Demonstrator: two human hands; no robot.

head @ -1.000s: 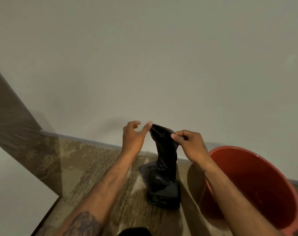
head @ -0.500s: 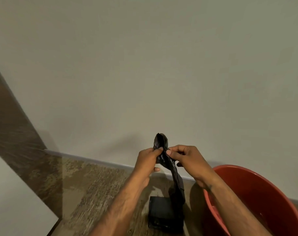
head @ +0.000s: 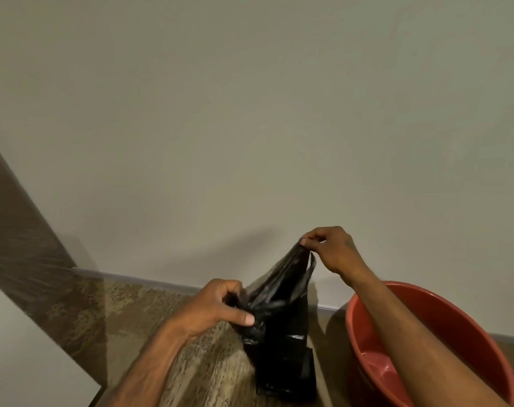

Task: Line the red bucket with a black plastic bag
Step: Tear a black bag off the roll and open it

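A crumpled black plastic bag (head: 279, 327) hangs in front of me, stretched between both hands. My right hand (head: 332, 248) pinches its top edge and holds it high. My left hand (head: 220, 306) grips the bag lower down on its left side, thumb across the plastic. The bag's bottom reaches a dark folded stack (head: 307, 374) on the floor, partly hidden behind it. The red bucket (head: 443, 333) stands open at the lower right, beside the bag; my right forearm crosses over its rim.
A plain pale wall (head: 250, 113) fills most of the view, with a grey skirting strip (head: 138, 279) at its foot. Speckled brown flooring (head: 150, 306) lies below. A white panel (head: 23, 353) edges the lower left.
My hands were together near the bag's top; now the right hand has risen and the left has dropped, pulling the bag wider and longer. The view has tilted slightly.
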